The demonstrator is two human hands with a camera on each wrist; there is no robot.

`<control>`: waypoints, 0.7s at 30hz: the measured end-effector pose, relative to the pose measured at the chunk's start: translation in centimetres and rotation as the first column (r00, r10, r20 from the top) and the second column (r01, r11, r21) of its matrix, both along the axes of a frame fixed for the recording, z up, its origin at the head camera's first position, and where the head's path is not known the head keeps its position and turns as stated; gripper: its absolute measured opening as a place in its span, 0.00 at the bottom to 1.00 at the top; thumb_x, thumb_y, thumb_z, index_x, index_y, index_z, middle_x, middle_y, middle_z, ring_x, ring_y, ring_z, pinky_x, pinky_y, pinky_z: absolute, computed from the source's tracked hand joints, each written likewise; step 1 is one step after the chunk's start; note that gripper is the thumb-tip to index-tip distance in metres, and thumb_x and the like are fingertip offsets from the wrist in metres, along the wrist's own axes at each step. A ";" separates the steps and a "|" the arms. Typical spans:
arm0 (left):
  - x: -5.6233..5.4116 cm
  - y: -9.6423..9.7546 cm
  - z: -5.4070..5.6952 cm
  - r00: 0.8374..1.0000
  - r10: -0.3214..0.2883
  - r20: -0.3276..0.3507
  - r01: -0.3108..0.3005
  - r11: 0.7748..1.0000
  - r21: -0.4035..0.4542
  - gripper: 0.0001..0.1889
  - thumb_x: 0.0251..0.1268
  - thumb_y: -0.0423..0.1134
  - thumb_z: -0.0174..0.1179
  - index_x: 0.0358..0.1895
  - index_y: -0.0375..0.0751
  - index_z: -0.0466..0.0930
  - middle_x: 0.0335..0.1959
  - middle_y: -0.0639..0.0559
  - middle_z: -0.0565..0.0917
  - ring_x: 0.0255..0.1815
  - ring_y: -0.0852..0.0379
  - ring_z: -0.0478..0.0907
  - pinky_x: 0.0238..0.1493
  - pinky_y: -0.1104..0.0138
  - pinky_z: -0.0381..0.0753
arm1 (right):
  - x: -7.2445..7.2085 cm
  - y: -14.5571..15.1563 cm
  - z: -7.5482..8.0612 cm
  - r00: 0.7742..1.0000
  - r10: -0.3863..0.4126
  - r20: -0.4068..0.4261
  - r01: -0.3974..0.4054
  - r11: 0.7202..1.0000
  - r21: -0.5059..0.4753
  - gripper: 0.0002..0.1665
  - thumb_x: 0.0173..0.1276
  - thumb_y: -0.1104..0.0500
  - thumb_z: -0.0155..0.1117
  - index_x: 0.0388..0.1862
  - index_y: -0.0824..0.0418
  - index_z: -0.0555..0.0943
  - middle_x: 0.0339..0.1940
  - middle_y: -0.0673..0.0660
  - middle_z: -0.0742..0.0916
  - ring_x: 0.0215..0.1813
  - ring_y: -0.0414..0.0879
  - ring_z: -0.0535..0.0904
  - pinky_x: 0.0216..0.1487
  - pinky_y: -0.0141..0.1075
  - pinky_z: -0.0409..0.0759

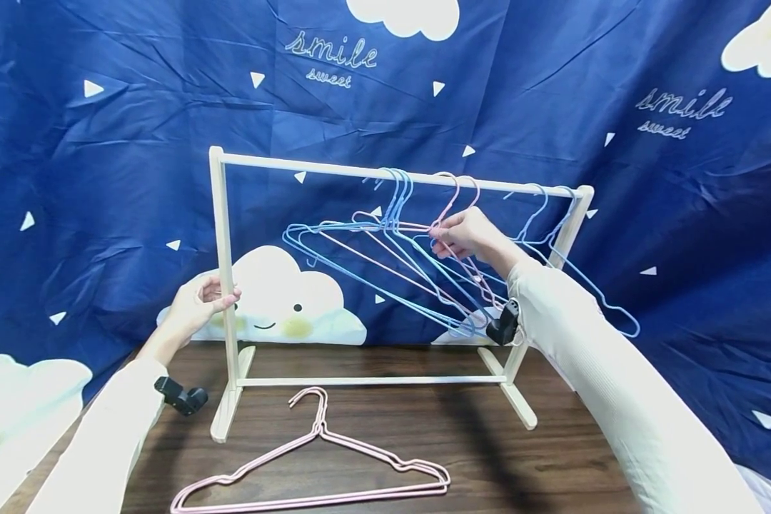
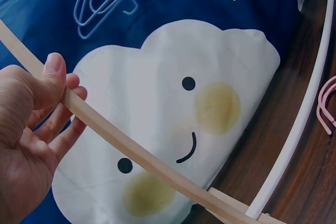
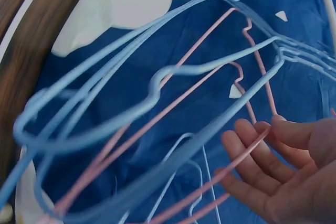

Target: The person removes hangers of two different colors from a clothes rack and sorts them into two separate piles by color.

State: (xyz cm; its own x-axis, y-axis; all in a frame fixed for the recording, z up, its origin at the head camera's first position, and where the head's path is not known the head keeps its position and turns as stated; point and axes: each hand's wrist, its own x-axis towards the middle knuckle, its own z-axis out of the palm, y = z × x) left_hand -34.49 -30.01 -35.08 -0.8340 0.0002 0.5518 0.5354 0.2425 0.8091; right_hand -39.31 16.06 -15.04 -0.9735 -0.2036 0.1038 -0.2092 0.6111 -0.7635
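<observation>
A white wooden rack (image 1: 334, 168) stands on the table, hung with wire hangers. My left hand (image 1: 195, 307) holds its left post (image 1: 223, 228), thumb in front and fingers around the far side; the left wrist view shows the same hold. Near the middle of the bar, my right hand (image 1: 465, 234) pinches a pink hanger (image 1: 457, 187) just below its hook. Another pink hanger hangs close behind it. Several blue hangers (image 1: 395, 196) hang together just left of that hand. In the right wrist view, their blue wires (image 3: 210, 140) cross in front of the pink ones.
More blue hangers (image 1: 540, 207) hang at the bar's right end. Pink hangers (image 1: 360, 444) lie stacked on the dark wooden table (image 1: 488, 471) before the rack. A blue curtain (image 1: 167, 86) with white clouds rises behind it.
</observation>
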 end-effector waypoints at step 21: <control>-0.3 -0.3 -0.1 1.000 0.022 -0.002 -0.022 0.999 -0.044 0.18 0.67 0.25 0.64 0.57 0.20 0.73 0.36 0.73 0.86 0.39 0.77 0.84 0.41 0.82 0.81 | 0.4 -1.4 1.6 0.993 0.100 -0.061 -0.117 0.865 -0.488 0.16 0.79 0.63 0.56 0.58 0.74 0.76 0.27 0.48 0.90 0.31 0.37 0.89 0.39 0.29 0.86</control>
State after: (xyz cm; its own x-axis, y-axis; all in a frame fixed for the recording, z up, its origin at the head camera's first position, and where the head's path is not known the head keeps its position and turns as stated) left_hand -34.83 -30.27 -35.15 -0.8334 0.0062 0.5526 0.5303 0.2900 0.7966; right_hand -38.95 14.68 -13.45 -0.9427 -0.2219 0.2493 -0.2823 0.1317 -0.9502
